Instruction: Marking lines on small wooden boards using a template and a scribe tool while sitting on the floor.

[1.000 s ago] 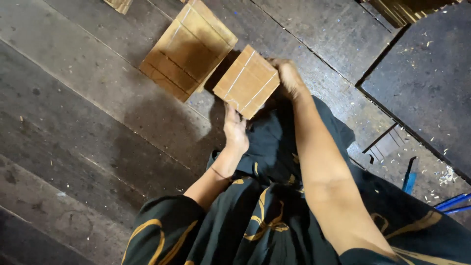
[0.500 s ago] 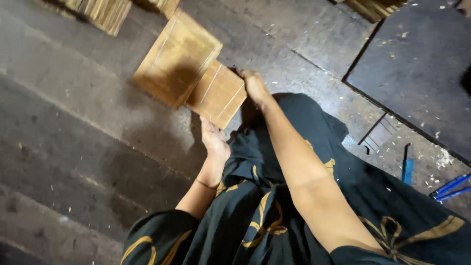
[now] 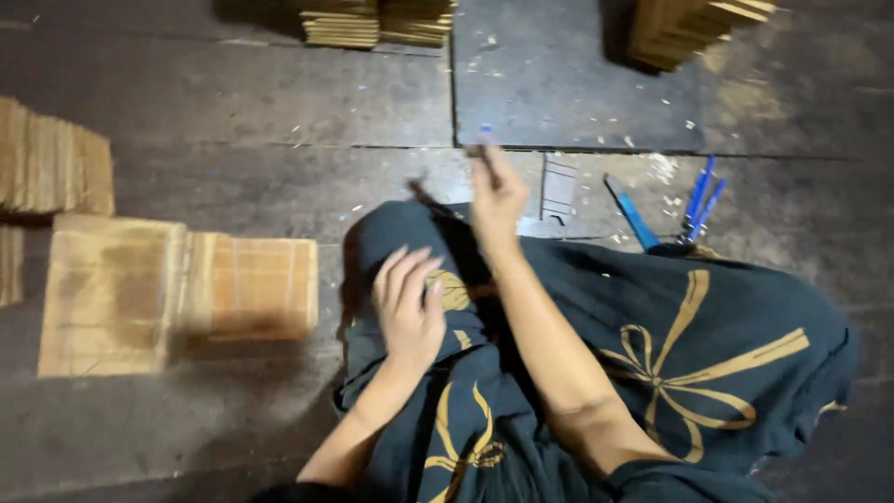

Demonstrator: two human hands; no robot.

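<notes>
My left hand (image 3: 410,312) rests flat on my knee, on dark cloth with a gold pattern (image 3: 670,354), fingers apart and holding nothing. My right hand (image 3: 496,194) is raised over the floor in front of my knee. Its fingers are closed around a thin, blurred stick-like tool (image 3: 484,144) with a bluish tip. A small square wooden block (image 3: 261,284) lies on the floor to the left, touching a larger flat wooden piece (image 3: 107,293). Neither hand touches them.
Stacks of thin wooden slats stand at the left edge (image 3: 51,168), top middle (image 3: 377,23) and top right (image 3: 694,33). Blue-handled tools (image 3: 698,196) and a blue blade-like tool (image 3: 636,219) lie on the plank floor beyond my right knee. A small lined card (image 3: 559,186) lies beside them.
Both hands have let go of the small wooden block, which now lies beside the larger piece. The left hand dropped to my knee; the right hand moved right and holds a thin tool.
</notes>
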